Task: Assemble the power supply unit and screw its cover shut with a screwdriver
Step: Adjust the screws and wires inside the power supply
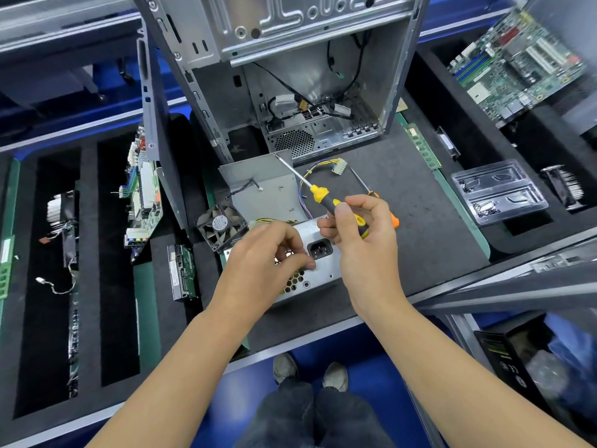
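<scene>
Power supply unit (318, 253) lying on the dark foam surface (420, 221) in front of the open computer case (290, 76), socket face turned toward the viewer. Cover (258, 185) off and resting just behind the body, with a couple of small screws (280, 187) loose on it. Fan (221, 224) propped at the unit's left corner, touching it; wire bundle (323, 169) trailing from the body toward a white connector.

Left hand (265, 257) curled over the near face of the unit beside the mains socket, fingertips bent in; possibly pinching something small against the metal, though too hidden to say for sure. Right hand (361, 227) wrapped round the yellow-and-black screwdriver (318, 194), shaft angled up and left, tip over the cover's far edge. A second screwdriver (365, 185), orange-handled, lying on the foam partly behind that hand.

Sheet-steel box: stiff, fairly heavy for its bulk, unlikely to slide on foam. Best gripped across the flat sides, away from the honeycomb vent and sharp folded edges. Cover thin and light, prone to flexing, so better lifted by two opposite edges and lowered square. Wires soft and apt to get trapped under the lid; worth tucking in first. Fan light, blades fragile; frame the place to hold. Screws tiny, easily lost in the foam.
</scene>
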Action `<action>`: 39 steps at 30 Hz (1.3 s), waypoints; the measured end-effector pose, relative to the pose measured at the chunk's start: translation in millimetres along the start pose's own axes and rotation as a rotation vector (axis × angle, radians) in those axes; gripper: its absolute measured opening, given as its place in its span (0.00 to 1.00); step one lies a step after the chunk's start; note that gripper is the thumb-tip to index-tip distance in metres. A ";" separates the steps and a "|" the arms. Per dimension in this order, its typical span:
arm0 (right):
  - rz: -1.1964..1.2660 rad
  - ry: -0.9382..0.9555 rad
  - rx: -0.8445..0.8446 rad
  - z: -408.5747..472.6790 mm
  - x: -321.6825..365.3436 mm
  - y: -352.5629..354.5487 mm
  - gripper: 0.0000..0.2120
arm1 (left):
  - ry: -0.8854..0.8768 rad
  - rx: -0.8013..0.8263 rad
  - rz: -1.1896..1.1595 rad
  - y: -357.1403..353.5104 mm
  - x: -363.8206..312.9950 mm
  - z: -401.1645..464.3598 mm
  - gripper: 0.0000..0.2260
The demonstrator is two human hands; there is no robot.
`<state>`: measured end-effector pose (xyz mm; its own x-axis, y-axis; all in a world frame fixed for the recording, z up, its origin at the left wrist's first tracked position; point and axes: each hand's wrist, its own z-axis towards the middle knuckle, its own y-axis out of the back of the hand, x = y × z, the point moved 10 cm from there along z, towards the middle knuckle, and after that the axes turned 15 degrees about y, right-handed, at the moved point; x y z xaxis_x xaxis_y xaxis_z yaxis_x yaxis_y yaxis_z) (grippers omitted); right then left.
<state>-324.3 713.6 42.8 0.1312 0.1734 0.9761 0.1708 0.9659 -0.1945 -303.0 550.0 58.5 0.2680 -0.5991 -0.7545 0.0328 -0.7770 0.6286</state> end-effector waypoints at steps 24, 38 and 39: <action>0.034 0.001 -0.013 -0.4 -0.8 1.3 0.02 | -0.377 -0.015 0.263 6.0 -27.6 -11.8 0.03; 0.021 -0.003 -0.023 -0.8 0.5 0.4 0.02 | -0.171 0.146 0.544 -10.1 -33.9 2.2 0.07; 0.020 -0.004 -0.024 -0.6 0.4 0.3 0.02 | -0.141 0.154 0.559 -10.6 -34.0 5.3 0.07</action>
<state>-323.6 713.9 43.1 0.1312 0.1938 0.9722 0.1914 0.9573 -0.2167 -317.5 577.6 76.5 0.0738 -0.9370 -0.3414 -0.2193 -0.3492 0.9110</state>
